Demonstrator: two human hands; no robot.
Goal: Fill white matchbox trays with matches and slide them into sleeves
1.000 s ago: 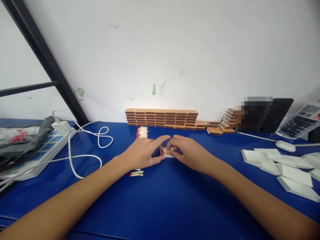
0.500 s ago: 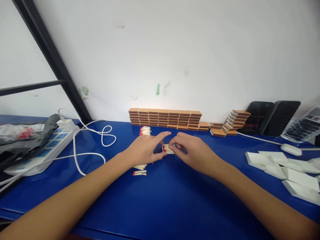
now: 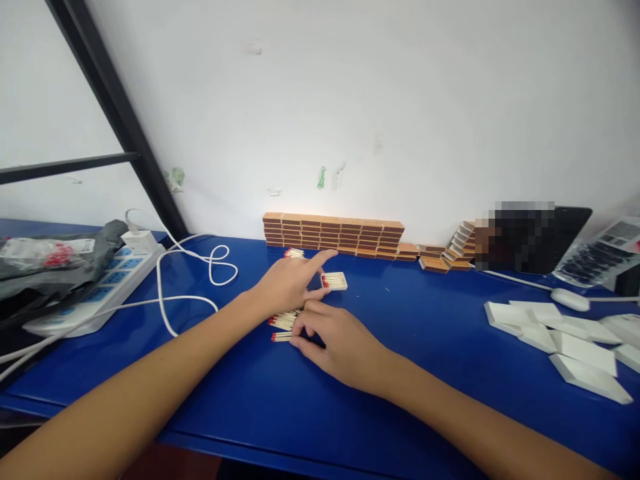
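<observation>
A small white matchbox tray (image 3: 342,287) holds a row of red-tipped matches lying side by side. At its left end is my left hand (image 3: 285,283), open, index finger stretched out and thumb spread near the tray's near-left corner; whether it touches is unclear. My right hand (image 3: 337,337) is lower, its thumb and fingertips closed at the right ends of a few matches (image 3: 281,337) on the table. Right beside them lies a loose heap of matches (image 3: 283,321), partly covered by my hands. More matches (image 3: 295,253) lie behind my left hand.
Stacked matchbox sleeves (image 3: 333,233) line the wall, with a leaning stack (image 3: 461,241) to their right. White trays (image 3: 585,353) lie at the right, near a white cable and a dark device (image 3: 555,240). A power strip (image 3: 100,293) and cable (image 3: 160,280) occupy the left.
My right hand has left the tray and moved left and nearer to me, down to the loose matches. My left hand stays by the tray. The view has shifted slightly.
</observation>
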